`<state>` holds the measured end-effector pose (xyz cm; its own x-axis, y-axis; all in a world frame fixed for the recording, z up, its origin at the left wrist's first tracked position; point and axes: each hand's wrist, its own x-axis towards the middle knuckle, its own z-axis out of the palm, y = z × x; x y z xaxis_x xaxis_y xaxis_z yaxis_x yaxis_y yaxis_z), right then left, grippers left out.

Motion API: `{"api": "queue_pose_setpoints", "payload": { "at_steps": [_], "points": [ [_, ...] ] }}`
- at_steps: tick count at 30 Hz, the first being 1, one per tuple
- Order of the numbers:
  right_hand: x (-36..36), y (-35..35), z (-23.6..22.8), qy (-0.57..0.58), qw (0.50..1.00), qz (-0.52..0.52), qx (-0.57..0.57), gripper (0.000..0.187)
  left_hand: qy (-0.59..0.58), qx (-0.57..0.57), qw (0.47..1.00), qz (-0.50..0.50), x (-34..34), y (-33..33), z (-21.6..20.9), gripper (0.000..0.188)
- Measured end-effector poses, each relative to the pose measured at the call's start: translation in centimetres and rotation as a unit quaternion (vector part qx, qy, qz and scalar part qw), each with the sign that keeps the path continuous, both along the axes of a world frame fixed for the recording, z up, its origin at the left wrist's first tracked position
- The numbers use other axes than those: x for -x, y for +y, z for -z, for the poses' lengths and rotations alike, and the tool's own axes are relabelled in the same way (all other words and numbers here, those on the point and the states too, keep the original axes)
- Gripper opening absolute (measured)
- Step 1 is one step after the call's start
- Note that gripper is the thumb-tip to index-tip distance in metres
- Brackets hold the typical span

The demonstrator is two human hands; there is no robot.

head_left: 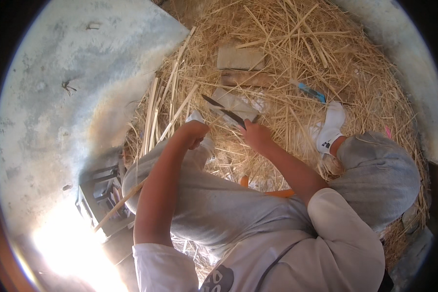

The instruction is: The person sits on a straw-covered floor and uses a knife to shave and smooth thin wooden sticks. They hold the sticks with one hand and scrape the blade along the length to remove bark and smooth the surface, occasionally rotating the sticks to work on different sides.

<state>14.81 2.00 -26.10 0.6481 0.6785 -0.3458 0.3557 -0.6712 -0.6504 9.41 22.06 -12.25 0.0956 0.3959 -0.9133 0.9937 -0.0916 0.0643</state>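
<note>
My right hand [258,136] grips a knife [228,114] whose long dark blade points up and to the left. Below that blade lies a flat grey block [236,103] among the straw-coloured shavings. My left hand [193,134] is closed in a fist just left of the knife, its fingers partly hidden. A bamboo strip [121,203] runs from the lower left behind my left forearm, in line with that fist; where the fist meets it is hidden.
Shavings [287,53] cover the floor around my legs. Long split strips [155,112] lie on the left by the pale wall [73,87]. Farther off are a blue cutter [311,91], a brownish block [241,58] and a wooden piece [246,79]. A dark slatted object [102,187] stands lower left.
</note>
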Motion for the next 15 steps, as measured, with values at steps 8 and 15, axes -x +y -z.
{"api": "queue_pose_setpoints", "payload": {
  "at_steps": [8,15],
  "points": [
    [0.1,-0.2,1.5,-0.012,0.997,-0.077,0.006,0.045,0.010,0.024,1.000,-0.012,0.4,0.7,0.9,0.051],
    [0.6,-1.9,2.3,-0.044,0.998,-0.022,-0.043,0.046,-0.010,-0.005,1.000,0.026,0.6,1.0,0.3,0.048]
  ]
}}
